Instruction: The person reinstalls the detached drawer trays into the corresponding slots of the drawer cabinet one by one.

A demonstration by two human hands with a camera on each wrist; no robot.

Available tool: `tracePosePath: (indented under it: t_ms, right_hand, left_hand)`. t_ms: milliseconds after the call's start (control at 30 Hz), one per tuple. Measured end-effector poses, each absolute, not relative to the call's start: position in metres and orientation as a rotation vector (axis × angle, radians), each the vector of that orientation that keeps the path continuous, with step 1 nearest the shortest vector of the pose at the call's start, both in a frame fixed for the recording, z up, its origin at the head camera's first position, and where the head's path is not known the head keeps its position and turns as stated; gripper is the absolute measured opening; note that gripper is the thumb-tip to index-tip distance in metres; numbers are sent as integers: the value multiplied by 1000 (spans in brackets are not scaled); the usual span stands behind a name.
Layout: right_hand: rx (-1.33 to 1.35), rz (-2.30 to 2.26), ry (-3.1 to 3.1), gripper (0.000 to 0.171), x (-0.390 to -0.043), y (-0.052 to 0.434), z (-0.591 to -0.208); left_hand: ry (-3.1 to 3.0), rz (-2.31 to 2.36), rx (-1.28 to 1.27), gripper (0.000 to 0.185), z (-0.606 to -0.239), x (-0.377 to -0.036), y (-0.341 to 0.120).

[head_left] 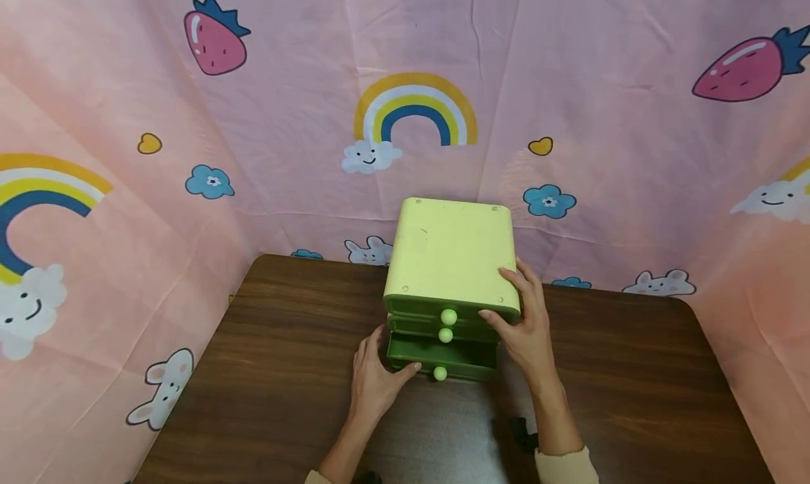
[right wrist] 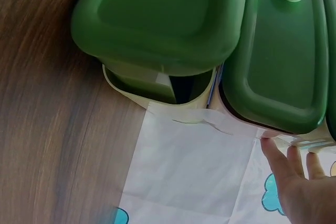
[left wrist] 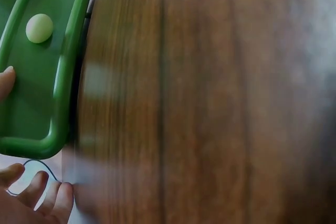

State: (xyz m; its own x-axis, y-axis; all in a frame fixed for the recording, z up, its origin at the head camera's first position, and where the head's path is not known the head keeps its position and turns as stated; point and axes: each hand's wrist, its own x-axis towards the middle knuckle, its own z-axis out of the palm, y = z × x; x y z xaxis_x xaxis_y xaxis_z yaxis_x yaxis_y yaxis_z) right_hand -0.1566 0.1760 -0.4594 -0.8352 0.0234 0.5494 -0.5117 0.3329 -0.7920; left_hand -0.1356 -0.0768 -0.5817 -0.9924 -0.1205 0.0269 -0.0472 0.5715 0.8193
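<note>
Your hands meet at a small drawer cabinet [head_left: 451, 259] that stands on the dark wood-grain worktop [head_left: 266, 371], at its far middle, close against the pink printed cloth [head_left: 569, 83] that hangs behind and to both sides. The cabinet has a pale yellow-green shell and three dark green drawers stacked one above another, each with a round pale knob.

The bottom drawer [head_left: 439, 357] stands pulled out toward you, farther than the two above it. Your left hand [head_left: 375, 380] is at the drawer's near left corner, thumb laid against the front panel, the other fingers loosely curved beside and under that corner; the left wrist view shows the thumb tip touching the green front [left wrist: 31, 77] below its knob [left wrist: 39, 28], and the fingers [left wrist: 37, 198] lying free beneath the corner. Whether they close round the drawer's edge cannot be told.

Your right hand [head_left: 522, 326] rests on the cabinet's near right corner, fingers straight and spread over the top edge, thumb reaching along the front of the top drawer [head_left: 443, 309] toward its knob [head_left: 448, 316]. The right wrist view shows the fingertips [right wrist: 286, 158] touching the shell's edge beside the middle drawer [right wrist: 278, 61], with the pulled-out drawer [right wrist: 157, 19] overhanging the worktop and a sheet of pale printed cloth [right wrist: 189, 171] lying under the cabinet.
</note>
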Motion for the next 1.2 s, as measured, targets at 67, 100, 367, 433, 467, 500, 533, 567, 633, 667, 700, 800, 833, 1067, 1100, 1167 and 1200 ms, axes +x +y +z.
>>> tracePosePath:
  t_ms: [67,100,367,433,467,500,533,567,633,667,700,800,833,1067,1100,1167,1200]
  right_hand:
    - [430,1539,-2138,71,-156,176,-460]
    - [431,1551,-2137,71,-156,176,-460]
    - [432,1571,-2135,70,-156,176,-459]
    - [437,1559,-2133,70,-156,176,-458]
    - [438,1551,-2133,70,-156,176,-458]
    - [438,1551,-2130,70,-156,176,-458]
    - [437,1553,-2128,70,-156,176,-458]
    - [436,1558,-2125,70,-156,176,-458]
    - [433,1564,-2121,70,-155,176,-459]
    - [435,1564,-2118,71,-155,176,-460]
    - [437,1568,-2114,71,-155,177,-461]
    - [434,1576,-2107,73,-159,179,-470]
    - [432,1582,-2106,74,-161,181,-474]
    - [405,1610,-2128,72,-159,180,-469]
    - [402,1607,-2132,71,-157,178,-464]
    - [399,1598,-2140,70,-155,176,-459]
    - [400,1590,-2142,70,-155,175,-459]
  left_hand:
    - [-2720,-1425,150,95,-582,-137,-77]
    - [-2721,-1435,149,94,-582,-138,-78]
    - [-2707,-1518,110,101,-582,-145,-78]
    - [-2702,-1509,94,103,-583,-148,-78]
    - [-2699,-1502,87,104,-583,-149,-79]
    - [-2696,-1497,80,104,-584,-150,-79]
    - [-2693,-1496,74,105,-584,-151,-79]
    - [-2689,-1495,67,105,-584,-152,-79]
    - [-2668,-1494,51,104,-585,-154,-80]
    - [-2657,-1498,48,104,-585,-155,-80]
    - [-2647,-1497,47,103,-585,-156,-80]
    - [-2624,-1493,51,101,-586,-158,-81]
    - [-2624,-1493,61,101,-586,-158,-81]
    - [-2629,-1481,83,98,-586,-161,-81]
    - [-2627,-1478,84,97,-586,-161,-81]
    - [-2622,-1477,82,96,-586,-162,-81]
    - [-2620,-1475,78,96,-586,-162,-81]
